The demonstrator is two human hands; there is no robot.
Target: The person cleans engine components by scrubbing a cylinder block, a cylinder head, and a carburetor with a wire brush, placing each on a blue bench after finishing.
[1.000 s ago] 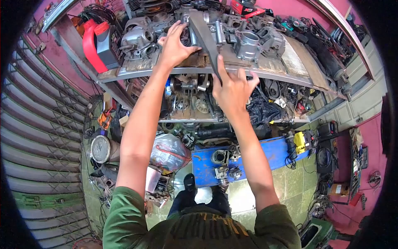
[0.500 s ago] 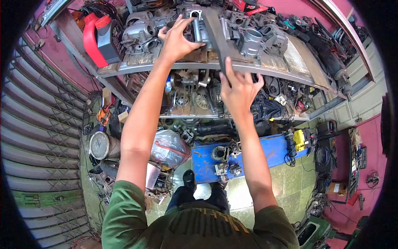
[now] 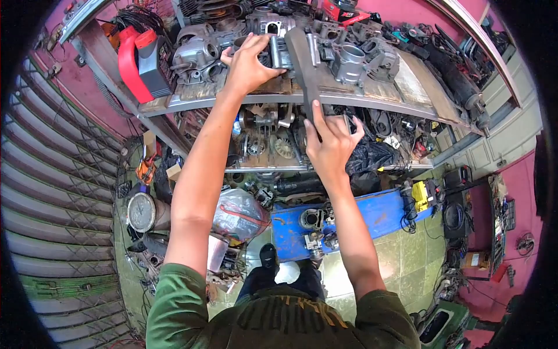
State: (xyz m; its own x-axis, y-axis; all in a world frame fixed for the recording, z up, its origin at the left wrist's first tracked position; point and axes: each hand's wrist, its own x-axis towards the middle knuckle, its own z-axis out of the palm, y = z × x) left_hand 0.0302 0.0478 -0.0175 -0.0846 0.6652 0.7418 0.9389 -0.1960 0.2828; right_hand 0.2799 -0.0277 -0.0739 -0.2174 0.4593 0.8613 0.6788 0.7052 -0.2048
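Note:
My right hand (image 3: 334, 145) is closed around the narrow end of a long, flat, dark tool (image 3: 302, 58), index finger stretched along it. The tool's broader end slants away over a grey metal engine part (image 3: 281, 53) on the upper shelf. My left hand (image 3: 249, 65) holds that part from its left side, with the thumb at the near edge and fingers at the far edge. The tool hides some of the part, and its underside does not show. Close on the right stands a round-mouthed metal cylinder (image 3: 350, 61).
Engine casings (image 3: 197, 52) and a red and black bottle pair (image 3: 152, 67) stand at the left of the shelf (image 3: 192, 103). More parts fill the lower shelf. On the floor lie a blue panel (image 3: 372, 218) bearing engine parts and a stuffed plastic bag (image 3: 239, 212).
My right hand and the dark tool have come slightly nearer to my body. My left hand stays on the metal part. The whole view has shifted a little.

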